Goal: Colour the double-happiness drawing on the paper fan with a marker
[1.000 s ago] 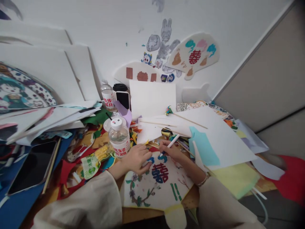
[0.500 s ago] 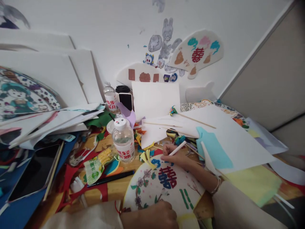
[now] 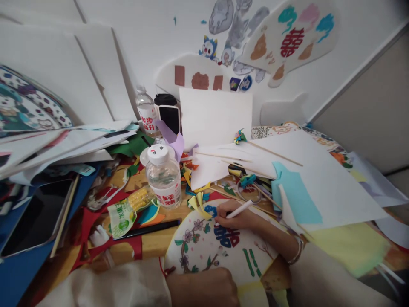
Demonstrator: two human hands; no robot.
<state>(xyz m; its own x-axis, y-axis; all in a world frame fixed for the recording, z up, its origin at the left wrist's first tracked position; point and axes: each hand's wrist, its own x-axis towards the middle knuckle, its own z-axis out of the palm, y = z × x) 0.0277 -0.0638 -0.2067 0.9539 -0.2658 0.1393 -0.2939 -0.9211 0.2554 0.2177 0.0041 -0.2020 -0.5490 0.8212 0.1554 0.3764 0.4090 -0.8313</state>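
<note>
Painted fan (image 3: 231,258): six o'clock in view
Right hand (image 3: 238,216): pinching white marker (image 3: 241,208), fan's one o'clock
Left hand (image 3: 204,288): curled into a fist, fan's seven o'clock
Bottle (image 3: 164,179): fan's eleven o'clock

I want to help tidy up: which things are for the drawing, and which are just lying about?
In use:
white pen in the right hand
patterned fan beneath it

Probably just lying about:
front bottle
corn packet
phone at left
red paper scraps
</note>
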